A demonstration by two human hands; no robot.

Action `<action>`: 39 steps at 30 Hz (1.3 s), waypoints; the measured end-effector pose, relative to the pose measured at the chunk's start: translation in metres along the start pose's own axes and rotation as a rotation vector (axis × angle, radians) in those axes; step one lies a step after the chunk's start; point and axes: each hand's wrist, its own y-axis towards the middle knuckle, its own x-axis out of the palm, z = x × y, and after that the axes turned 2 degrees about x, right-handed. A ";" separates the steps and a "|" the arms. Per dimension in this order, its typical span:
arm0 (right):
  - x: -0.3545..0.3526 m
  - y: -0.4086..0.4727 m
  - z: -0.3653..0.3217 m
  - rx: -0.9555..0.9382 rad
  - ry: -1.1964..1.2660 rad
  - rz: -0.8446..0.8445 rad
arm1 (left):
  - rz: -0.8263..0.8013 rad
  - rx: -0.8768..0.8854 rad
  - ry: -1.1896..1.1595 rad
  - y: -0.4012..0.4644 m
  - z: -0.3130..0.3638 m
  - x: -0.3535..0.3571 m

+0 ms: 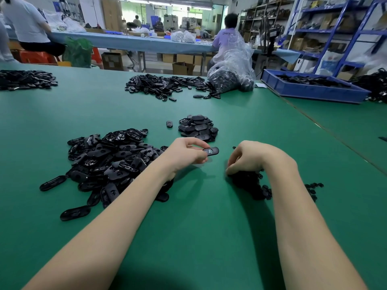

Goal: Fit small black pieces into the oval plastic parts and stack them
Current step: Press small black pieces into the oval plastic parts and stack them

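My left hand (186, 152) pinches one black oval plastic part (211, 151) by its end, just above the green table. To its left lies a loose heap of oval parts (109, 162). Behind it sits a smaller, tidier pile of oval parts (198, 128), with a single oval part (169, 124) beside it. My right hand (249, 156) has its fingers curled down onto a heap of small black pieces (251, 183); whether it holds one is hidden by the fingers.
More heaps of black parts (165, 84) lie at the far side of the green table (209, 227), next to a clear plastic bag (232, 74) of parts. A blue bin (312, 88) stands at the right. People sit at a bench behind.
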 end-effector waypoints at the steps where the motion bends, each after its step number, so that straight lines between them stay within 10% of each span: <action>1: -0.001 0.000 0.000 0.003 0.010 -0.009 | -0.002 0.000 0.000 0.000 0.000 0.000; 9: 0.002 0.002 0.002 -0.035 0.082 0.054 | 0.000 -0.010 -0.015 0.000 0.000 -0.001; 17: 0.007 0.004 -0.005 -0.279 0.661 0.272 | -0.006 -0.019 -0.037 0.003 0.001 -0.008; 39: 0.016 0.008 -0.014 -0.183 0.873 0.230 | -0.001 0.045 -0.030 0.003 0.004 -0.009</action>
